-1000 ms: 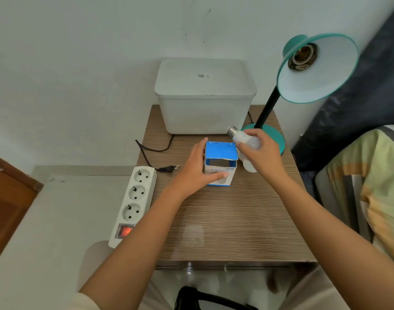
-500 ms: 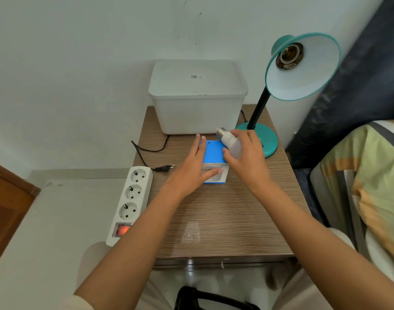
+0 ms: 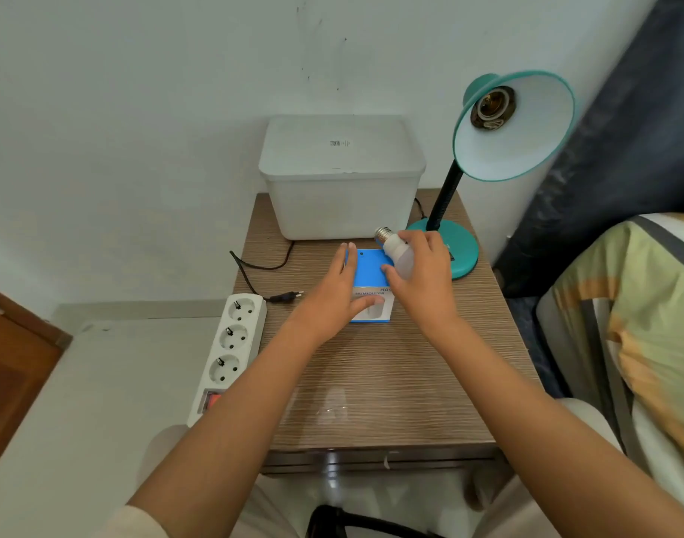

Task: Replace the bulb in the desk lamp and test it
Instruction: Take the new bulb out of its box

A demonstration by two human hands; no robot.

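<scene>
One bulb (image 3: 395, 253) sits in the right hand's (image 3: 421, 281) closed grip at frame centre, screw base angled upper left, while the empty lamp socket (image 3: 491, 107) waits up and right; the left hand (image 3: 338, 297) lies flat on the blue box (image 3: 369, 271).

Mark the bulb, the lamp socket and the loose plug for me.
bulb (image 3: 397, 253), head view, on its white neck below the screw cap.
lamp socket (image 3: 491, 107), head view, on the empty brass opening inside the shade.
plug (image 3: 285, 296), head view, on its black body.
</scene>
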